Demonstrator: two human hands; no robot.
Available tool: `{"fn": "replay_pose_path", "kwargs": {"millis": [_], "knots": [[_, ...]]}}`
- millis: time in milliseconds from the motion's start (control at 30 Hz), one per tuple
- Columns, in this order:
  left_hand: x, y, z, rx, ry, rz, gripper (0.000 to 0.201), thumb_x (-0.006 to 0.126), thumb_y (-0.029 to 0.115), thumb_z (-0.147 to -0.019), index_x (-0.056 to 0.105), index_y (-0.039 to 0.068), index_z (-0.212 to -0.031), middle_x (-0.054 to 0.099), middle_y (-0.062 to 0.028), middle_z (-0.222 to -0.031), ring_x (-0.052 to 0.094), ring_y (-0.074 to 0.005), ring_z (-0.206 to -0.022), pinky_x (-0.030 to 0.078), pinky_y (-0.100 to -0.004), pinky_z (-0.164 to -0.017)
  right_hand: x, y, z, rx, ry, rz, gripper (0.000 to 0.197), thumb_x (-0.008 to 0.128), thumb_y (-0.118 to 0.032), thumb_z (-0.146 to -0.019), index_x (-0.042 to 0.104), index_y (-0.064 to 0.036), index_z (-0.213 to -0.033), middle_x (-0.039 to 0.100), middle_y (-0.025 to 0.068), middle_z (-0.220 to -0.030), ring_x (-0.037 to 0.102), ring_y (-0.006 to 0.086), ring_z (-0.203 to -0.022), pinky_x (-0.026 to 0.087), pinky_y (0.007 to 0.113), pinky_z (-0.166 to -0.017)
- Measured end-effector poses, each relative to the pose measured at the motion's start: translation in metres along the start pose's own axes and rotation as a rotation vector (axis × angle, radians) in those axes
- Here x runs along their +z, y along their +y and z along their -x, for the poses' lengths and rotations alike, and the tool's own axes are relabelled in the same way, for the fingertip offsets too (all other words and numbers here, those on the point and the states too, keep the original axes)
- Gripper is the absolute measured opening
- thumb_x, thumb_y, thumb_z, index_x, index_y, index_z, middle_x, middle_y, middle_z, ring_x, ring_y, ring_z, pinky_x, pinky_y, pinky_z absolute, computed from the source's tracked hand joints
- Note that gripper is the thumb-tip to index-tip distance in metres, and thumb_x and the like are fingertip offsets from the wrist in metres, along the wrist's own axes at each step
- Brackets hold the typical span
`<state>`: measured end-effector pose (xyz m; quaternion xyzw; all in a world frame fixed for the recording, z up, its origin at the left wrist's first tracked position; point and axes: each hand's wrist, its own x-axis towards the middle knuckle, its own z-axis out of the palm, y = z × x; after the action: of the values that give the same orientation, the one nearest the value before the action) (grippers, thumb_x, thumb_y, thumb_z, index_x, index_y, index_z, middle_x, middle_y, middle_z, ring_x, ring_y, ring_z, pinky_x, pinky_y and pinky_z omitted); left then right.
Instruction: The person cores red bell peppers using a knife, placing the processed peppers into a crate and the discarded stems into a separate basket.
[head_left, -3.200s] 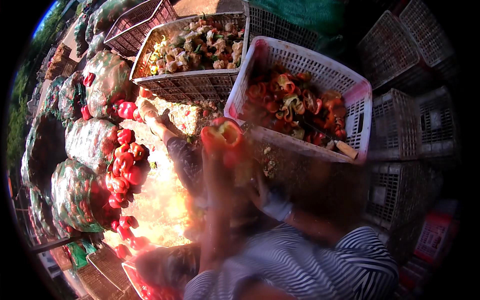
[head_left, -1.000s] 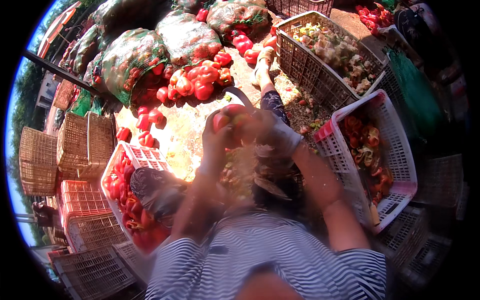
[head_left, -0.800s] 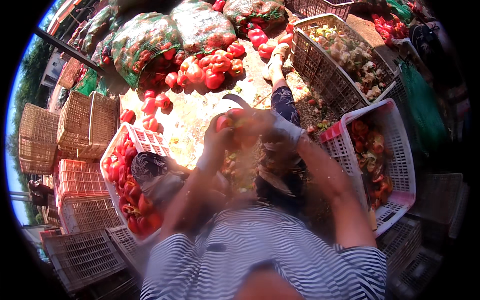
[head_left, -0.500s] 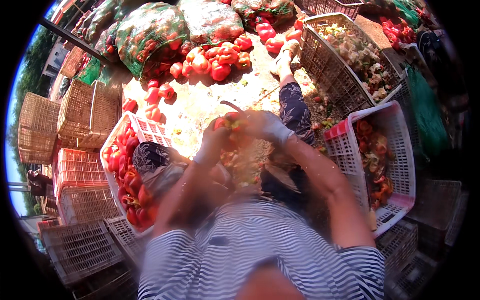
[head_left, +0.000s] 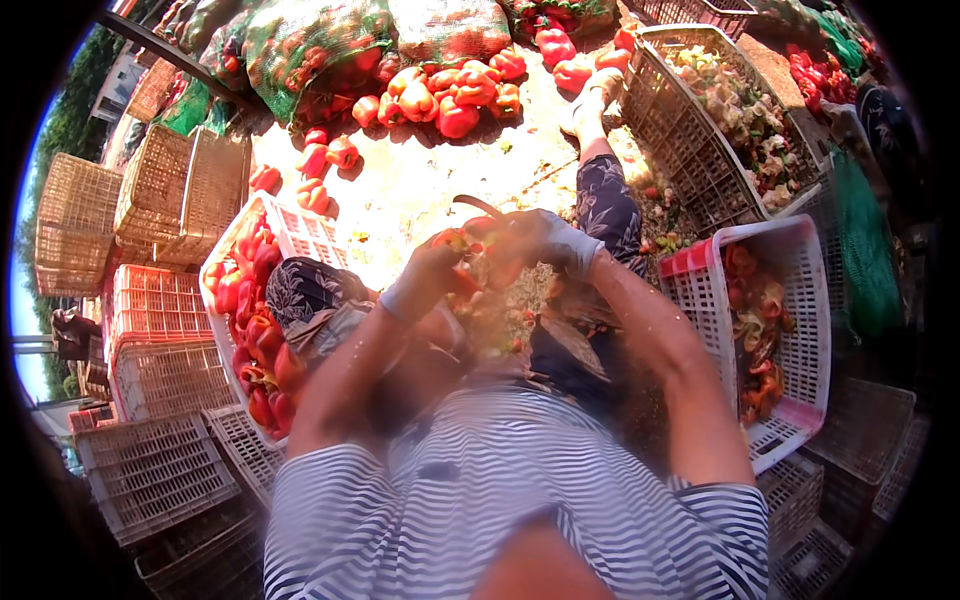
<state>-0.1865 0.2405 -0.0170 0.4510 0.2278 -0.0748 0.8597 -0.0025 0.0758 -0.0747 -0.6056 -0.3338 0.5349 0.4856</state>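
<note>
Both hands wear pale gloves with dark, soiled fingers and meet in front of me over my lap. My left hand (head_left: 425,278) is closed round a red bell pepper (head_left: 468,283), which looks cut open, though motion blurs it. Against the pepper's right side, my right hand (head_left: 560,243) is closed, and a thin, dark, curved blade (head_left: 478,205) sticks out from it to the left. The right fingers are smeared, so their exact grip is unclear. By my left knee a white and red crate (head_left: 300,232) holds red pepper pieces (head_left: 262,340).
To my right stands another white and red crate (head_left: 815,330) with pepper scraps (head_left: 757,330). Beyond it a brown crate (head_left: 690,140) holds pale cores. Whole peppers (head_left: 455,95) lie ahead before full net sacks (head_left: 315,50). Stacked crates (head_left: 165,330) line the left; scraps litter the ground.
The whole view has shifted slightly. Both hands remain together at the pepper, whose red pieces now spread wider between them. The curved blade still sticks out above it.
</note>
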Motion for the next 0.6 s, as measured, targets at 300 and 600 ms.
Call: {"fn": "replay_pose_path", "kwargs": {"millis": [300, 600], "knots": [[-0.007, 0.019, 0.012, -0.082, -0.243, 0.212, 0.041, 0.051, 0.016, -0.089, 0.053, -0.003, -0.125, 0.061, -0.0161, -0.122, 0.06, -0.0267, -0.113, 0.045, -0.0408, -0.103, -0.006, -0.054, 0.042, 0.173, -0.039, -0.256, 0.035, 0.067, -0.008, -0.069, 0.065, 0.0001, -0.103, 0.063, 0.0025, -0.084, 0.058, 0.0125, -0.076, 0.046, 0.027, -0.071], [0.006, -0.003, 0.016, 0.011, -0.245, 0.541, 0.048, 0.048, 0.025, -0.09, 0.047, 0.0, -0.131, 0.051, -0.0215, -0.135, 0.053, -0.0359, -0.123, 0.04, -0.0518, -0.107, -0.018, -0.062, 0.056, -0.331, 0.546, 0.255, 0.07, 0.083, -0.034, -0.076, 0.052, -0.0049, -0.132, 0.059, 0.0016, -0.089, 0.053, 0.008, -0.066, 0.046, 0.026, -0.058]]}}
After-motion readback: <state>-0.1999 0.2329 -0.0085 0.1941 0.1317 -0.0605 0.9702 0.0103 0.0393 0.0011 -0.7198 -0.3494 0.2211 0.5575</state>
